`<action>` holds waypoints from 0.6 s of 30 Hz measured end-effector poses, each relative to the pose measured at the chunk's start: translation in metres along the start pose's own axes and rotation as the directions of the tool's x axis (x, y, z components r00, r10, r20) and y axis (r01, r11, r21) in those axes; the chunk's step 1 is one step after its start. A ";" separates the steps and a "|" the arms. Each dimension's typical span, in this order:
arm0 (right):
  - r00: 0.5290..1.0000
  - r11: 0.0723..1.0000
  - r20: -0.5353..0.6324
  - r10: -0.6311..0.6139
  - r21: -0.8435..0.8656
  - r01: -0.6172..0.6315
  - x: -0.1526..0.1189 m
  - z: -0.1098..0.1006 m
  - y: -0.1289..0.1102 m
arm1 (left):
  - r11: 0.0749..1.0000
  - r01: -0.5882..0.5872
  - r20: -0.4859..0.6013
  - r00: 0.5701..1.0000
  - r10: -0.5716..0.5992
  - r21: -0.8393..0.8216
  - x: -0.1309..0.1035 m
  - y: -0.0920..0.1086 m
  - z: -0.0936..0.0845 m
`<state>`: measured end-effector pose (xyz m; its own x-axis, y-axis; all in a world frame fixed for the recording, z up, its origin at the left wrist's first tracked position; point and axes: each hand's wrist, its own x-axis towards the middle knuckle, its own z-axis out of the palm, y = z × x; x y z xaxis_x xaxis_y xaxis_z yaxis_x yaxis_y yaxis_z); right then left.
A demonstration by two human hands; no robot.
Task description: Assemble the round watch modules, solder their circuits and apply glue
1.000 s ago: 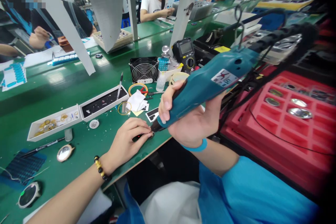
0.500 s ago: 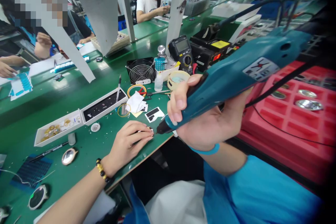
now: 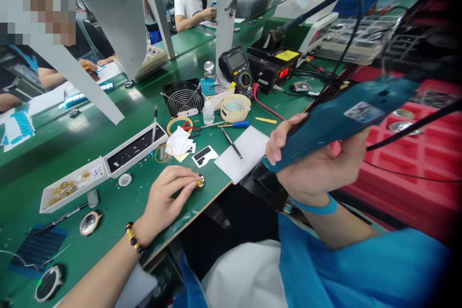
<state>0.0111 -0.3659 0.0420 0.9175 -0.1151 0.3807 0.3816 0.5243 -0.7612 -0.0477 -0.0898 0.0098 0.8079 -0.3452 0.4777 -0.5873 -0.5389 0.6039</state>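
Observation:
My right hand point(image 3: 317, 168) is wrapped round a teal electric screwdriver point(image 3: 332, 125), raised off to the right of the bench near the red foam tray. Its front end angles down to the left. On the green bench, close to the front edge, my left hand point(image 3: 172, 192) has its fingertips closed on a small round watch part point(image 3: 199, 182) with gold and dark pieces showing. The fingers cover part of it. The screwdriver is well apart from the watch part.
Behind the left hand are a white parts tray point(image 3: 135, 151), a fan point(image 3: 183, 98), a multimeter point(image 3: 236, 72) and a soldering station point(image 3: 274, 70). A white pad point(image 3: 249, 147) bears a thin black tool. Watch cases point(image 3: 90, 223) lie at left; the red foam tray point(image 3: 415, 183) stands right. Co-workers sit opposite.
My right hand has drawn the electric screwdriver up and right, away from the watch part. The left hand stays at the watch part, which now shows more of its face. The view has shifted slightly.

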 end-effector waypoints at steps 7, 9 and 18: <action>0.960 0.963 -0.281 -0.002 -0.258 -0.073 -0.023 -0.104 0.032 | 0.953 0.296 -0.204 0.931 -0.304 -0.071 0.002 -0.011 -0.006; 0.926 0.949 -0.377 0.014 -0.287 -0.131 -0.028 -0.118 0.044 | 0.946 0.310 -0.208 0.923 -0.323 -0.093 0.002 -0.013 -0.005; 0.810 0.901 -0.580 0.091 -0.298 -0.315 -0.017 -0.148 0.101 | 0.926 0.373 -0.159 0.913 -0.376 -0.050 0.003 -0.016 -0.008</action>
<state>0.0506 -0.4358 -0.1187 0.8427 -0.5344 -0.0657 0.0881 0.2572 -0.9623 -0.0362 -0.0759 0.0061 0.9505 0.0099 0.3105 -0.2452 -0.5898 0.7694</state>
